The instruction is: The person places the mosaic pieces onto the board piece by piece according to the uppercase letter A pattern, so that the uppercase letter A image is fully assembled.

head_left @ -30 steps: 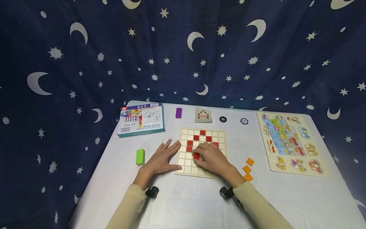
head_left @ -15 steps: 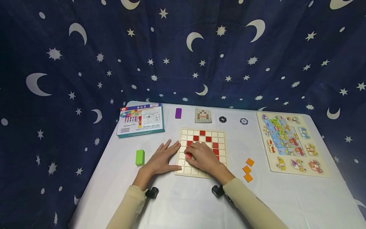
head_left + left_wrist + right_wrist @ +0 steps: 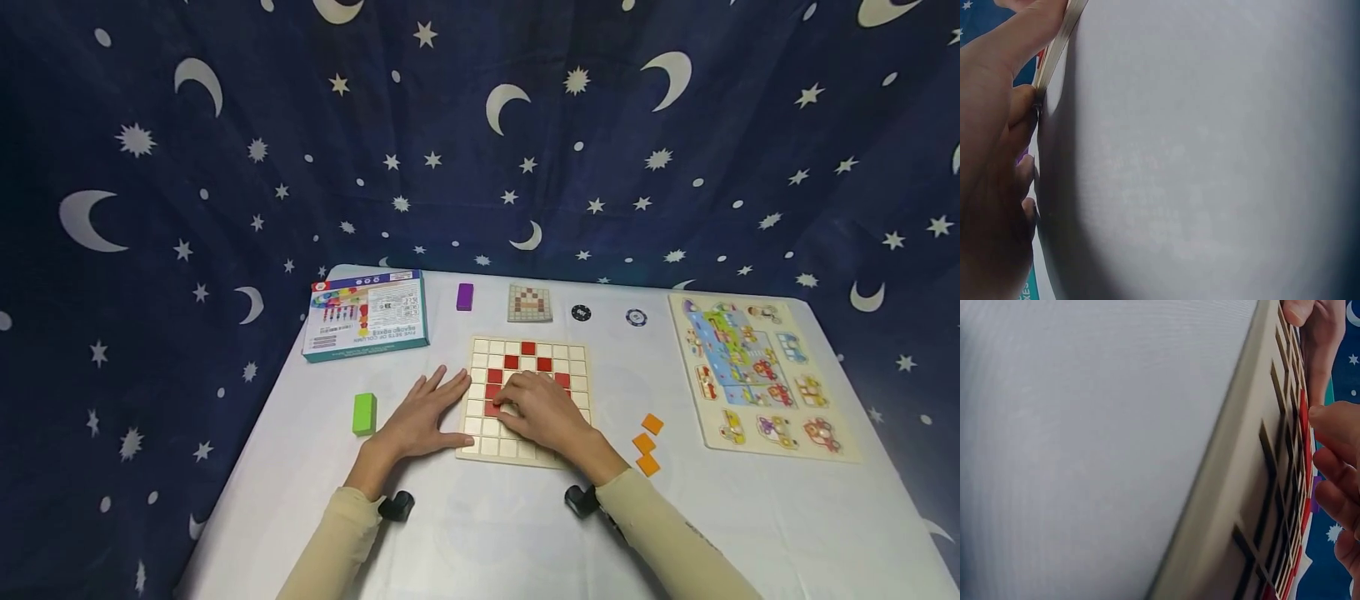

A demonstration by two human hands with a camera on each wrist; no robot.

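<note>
A square wooden grid board point(image 3: 486, 447) with white cells and several red tiles point(image 3: 528, 348) lies on the table. My left hand point(image 3: 417, 423) rests spread at its left edge, fingertips and thumb touching the frame. My right hand point(image 3: 545, 411) hovers over the board's middle, fingers loosely bent, and hides some cells. Its fingertips are beside a red tile point(image 3: 491, 409) in the left red column. In the right wrist view, the right thumb point(image 3: 1329, 422) is close to the red tiles, with nothing seen between thumb and fingers.
Three orange tiles point(image 3: 644, 443) lie right of the board, and a green block point(image 3: 364, 414) lies left. Behind are a box point(image 3: 367, 315), purple block point(image 3: 465, 297), pattern card point(image 3: 529, 303), black chip point(image 3: 581, 312) and blue-white chip point(image 3: 636, 317). A picture puzzle point(image 3: 765, 379) lies right.
My right hand moved left with a red tile, which now lies in the left red column. The hand then drew back slightly right. My left hand stayed in place.
</note>
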